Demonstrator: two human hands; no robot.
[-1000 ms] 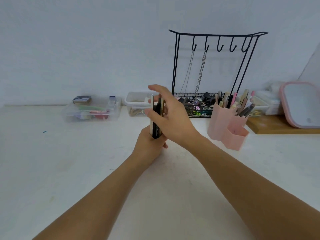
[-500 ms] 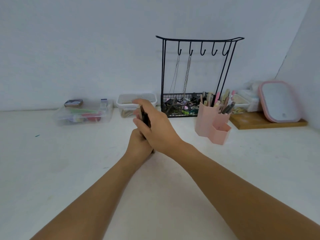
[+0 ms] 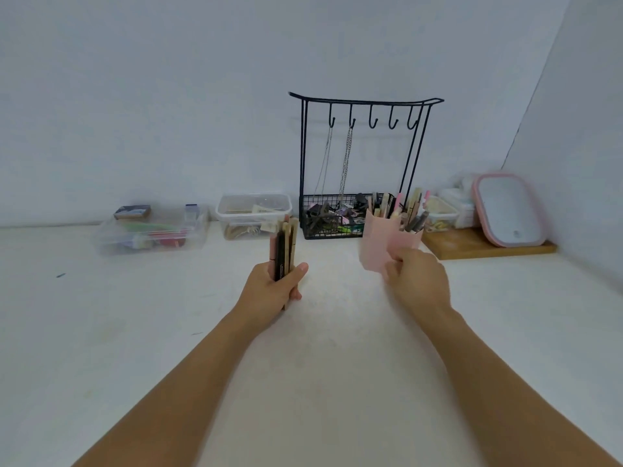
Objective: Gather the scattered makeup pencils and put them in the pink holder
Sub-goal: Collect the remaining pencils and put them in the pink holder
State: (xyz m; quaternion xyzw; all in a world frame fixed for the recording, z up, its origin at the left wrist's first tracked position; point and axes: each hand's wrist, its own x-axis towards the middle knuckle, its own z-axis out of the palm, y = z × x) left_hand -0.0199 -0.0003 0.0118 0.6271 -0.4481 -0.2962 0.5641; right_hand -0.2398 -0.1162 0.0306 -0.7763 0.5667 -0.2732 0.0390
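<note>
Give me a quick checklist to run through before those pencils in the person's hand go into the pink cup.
1. Pencil bundle gripped firmly and upright by the left hand: ok.
2. Right hand steadying the pink holder: ok, fingers curl on its front wall.
3. Holder standing flat on the table: cannot tell, it looks blurred.
4. Free room inside the holder: cannot tell, several pencils already stand in it.
5. Clear path from bundle to holder: ok.
</note>
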